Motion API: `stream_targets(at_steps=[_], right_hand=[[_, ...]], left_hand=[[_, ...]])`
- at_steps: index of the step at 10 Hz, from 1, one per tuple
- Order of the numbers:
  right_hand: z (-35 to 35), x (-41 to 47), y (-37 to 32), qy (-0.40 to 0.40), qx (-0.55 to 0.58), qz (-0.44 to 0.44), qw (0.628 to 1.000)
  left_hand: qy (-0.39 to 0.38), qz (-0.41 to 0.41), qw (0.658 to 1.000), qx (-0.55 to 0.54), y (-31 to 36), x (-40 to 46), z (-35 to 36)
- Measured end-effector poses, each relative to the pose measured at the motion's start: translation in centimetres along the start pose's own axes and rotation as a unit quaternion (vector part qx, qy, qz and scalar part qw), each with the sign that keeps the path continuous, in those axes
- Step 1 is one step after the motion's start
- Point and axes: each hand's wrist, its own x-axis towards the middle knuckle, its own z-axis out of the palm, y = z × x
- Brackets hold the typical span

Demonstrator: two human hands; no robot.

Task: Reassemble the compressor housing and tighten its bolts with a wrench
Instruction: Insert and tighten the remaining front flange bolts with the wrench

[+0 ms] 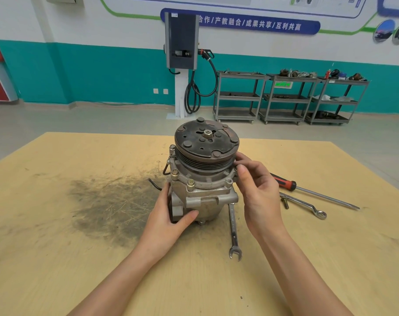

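Observation:
The compressor [202, 179] stands upright on the wooden table [57, 247], its rusty pulley [206, 144] on top. Brass-coloured bolts [190, 182] sit in the housing flange at the front left. My left hand [171, 215] grips the lower housing from the left, thumb across its front. My right hand [255, 185] pinches a bolt at the flange's right edge; the bolt itself is mostly hidden by my fingertips. A combination wrench [234, 231] lies on the table just right of the compressor, between my arms.
A ring spanner [305, 205], a loose bolt [284, 202] and a red-handled screwdriver [312, 192] lie to the right. A dark greasy stain [111, 204] covers the table left of the compressor. Metal carts [285, 99] and a wall charger [181, 42] stand far behind.

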Motion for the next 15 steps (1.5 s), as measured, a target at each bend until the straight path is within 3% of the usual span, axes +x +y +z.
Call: stream_targets(at_steps=[10, 15], right_hand=[[0.2, -0.2, 0.1, -0.017, -0.033, -0.037, 0.999], [-1.0, 0.3, -1.1, -0.026, -0.046, 0.003, 0.999]], left_hand=[[-0.001, -0.026, 1.0, 0.01, -0.3, 0.0, 0.1], [-0.01, -0.026, 1.0, 0.008, 0.7, -0.3, -0.3]])
